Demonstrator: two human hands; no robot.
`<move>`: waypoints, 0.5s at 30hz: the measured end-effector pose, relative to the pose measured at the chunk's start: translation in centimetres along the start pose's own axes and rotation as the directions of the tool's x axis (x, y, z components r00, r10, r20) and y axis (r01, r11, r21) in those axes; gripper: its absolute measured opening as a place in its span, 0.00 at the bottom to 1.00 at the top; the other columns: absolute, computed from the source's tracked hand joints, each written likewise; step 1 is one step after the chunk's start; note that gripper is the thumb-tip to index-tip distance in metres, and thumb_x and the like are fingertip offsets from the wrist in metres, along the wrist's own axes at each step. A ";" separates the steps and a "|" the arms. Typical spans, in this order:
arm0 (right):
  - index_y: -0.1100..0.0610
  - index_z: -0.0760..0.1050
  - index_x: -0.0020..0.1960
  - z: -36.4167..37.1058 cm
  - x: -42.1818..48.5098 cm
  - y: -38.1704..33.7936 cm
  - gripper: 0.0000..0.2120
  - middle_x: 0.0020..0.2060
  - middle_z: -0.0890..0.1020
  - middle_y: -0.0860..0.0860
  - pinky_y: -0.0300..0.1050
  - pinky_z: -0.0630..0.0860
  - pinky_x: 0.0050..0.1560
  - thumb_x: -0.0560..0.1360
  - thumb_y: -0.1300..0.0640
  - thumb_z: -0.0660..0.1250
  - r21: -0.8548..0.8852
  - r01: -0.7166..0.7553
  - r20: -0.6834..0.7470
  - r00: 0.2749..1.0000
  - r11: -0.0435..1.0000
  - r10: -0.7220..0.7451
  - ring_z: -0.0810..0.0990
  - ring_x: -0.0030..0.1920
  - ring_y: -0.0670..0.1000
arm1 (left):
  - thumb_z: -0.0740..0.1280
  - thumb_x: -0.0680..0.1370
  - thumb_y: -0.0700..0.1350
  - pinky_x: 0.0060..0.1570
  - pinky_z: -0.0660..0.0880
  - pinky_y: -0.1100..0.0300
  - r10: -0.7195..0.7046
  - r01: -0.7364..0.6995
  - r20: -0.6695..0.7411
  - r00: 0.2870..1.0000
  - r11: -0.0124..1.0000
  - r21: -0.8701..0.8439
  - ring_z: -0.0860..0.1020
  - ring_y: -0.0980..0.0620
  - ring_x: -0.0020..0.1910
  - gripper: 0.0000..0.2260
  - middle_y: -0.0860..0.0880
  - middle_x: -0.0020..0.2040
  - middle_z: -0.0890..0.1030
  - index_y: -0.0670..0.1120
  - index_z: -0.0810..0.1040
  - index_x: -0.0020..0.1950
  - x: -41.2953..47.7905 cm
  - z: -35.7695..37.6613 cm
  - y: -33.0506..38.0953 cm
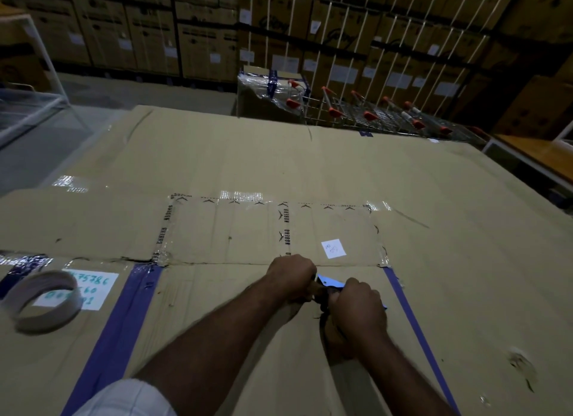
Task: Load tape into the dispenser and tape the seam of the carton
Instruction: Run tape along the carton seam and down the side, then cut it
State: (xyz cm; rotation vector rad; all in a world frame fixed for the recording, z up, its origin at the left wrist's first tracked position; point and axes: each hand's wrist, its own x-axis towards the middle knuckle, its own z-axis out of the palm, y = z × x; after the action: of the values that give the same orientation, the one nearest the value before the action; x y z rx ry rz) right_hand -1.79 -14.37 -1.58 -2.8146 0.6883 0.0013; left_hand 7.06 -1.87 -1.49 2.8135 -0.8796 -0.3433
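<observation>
Both hands grasp the blue tape dispenser (333,287) on the carton (279,167) just below its seam (217,263): left hand (291,274) clenched at its front, right hand (356,304) clenched on its handle. An empty tape core (43,301) lies well apart, at the left.

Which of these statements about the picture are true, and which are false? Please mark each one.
1. Both hands hold the blue metal tape dispenser. True: the left hand and the right hand both grip it.
2. The empty brown cardboard tape ring lies to the right of the hands. False: it lies far to their left.
3. The small white square paper label is beyond the hands. True.
4. The tape ring is on the dispenser. False: it rests apart on the flat brown carton.
</observation>
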 end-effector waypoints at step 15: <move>0.56 0.75 0.58 -4.5 0.4 1.7 0.24 0.52 0.79 0.55 0.52 0.75 0.55 0.73 0.39 0.63 0.164 0.055 0.342 0.933 0.985 -0.109 0.78 0.52 0.54 | 0.71 0.69 0.47 0.40 0.69 0.58 0.162 -0.160 -0.010 0.987 0.982 0.105 0.80 0.44 0.50 0.14 0.48 0.49 0.83 0.53 0.81 0.54 0.9 -0.3 0.0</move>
State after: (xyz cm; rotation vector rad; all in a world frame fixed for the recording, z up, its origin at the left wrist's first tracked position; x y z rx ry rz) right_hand -2.49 -17.12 2.39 -2.5953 0.4641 0.4080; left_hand 7.82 -2.36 -1.33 2.8080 -1.1439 -0.2551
